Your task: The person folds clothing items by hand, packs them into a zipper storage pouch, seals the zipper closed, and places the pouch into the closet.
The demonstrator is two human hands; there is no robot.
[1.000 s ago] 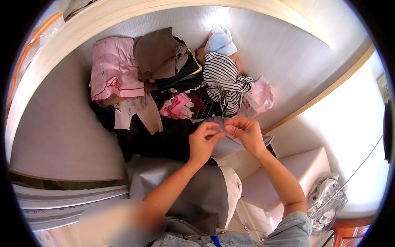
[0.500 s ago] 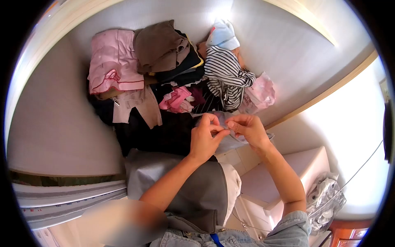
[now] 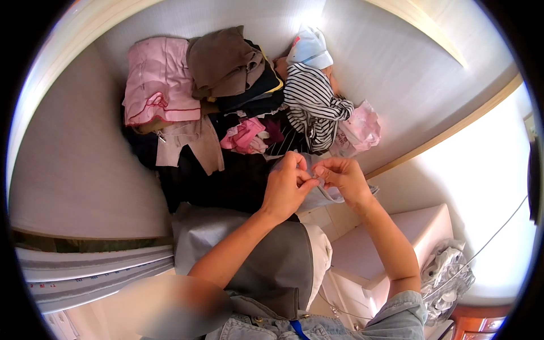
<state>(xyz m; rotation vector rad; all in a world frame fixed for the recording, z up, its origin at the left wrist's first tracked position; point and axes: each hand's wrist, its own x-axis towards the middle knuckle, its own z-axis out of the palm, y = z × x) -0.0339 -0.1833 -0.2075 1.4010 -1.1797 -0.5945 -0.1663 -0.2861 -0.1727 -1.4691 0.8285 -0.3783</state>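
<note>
Both hands meet in front of the clothes pile, their fingertips close together. My left hand (image 3: 288, 190) is closed in a pinch on a light grey cloth (image 3: 323, 196). Opposite it, my right hand (image 3: 344, 180) pinches the same cloth, thumb against the fingers. The cloth hangs below and behind the hands, with a folded edge showing; whether it is a garment or a bag I cannot tell. Fingers hide the exact spot being gripped. Black clothing (image 3: 218, 181) lies just left of my left hand.
Inside the cabinet are folded pink clothes (image 3: 161, 82), a brown garment (image 3: 224, 59), a striped garment (image 3: 311, 99) and a pale pink plastic bag (image 3: 361, 131). Grey fabric (image 3: 232, 241) lies beneath my left forearm. A wooden edge (image 3: 447, 130) runs along the right.
The hands stay nearly in place, pinching. More of the grey cloth's folded edge shows beneath the fingers. The view has shifted slightly.
</note>
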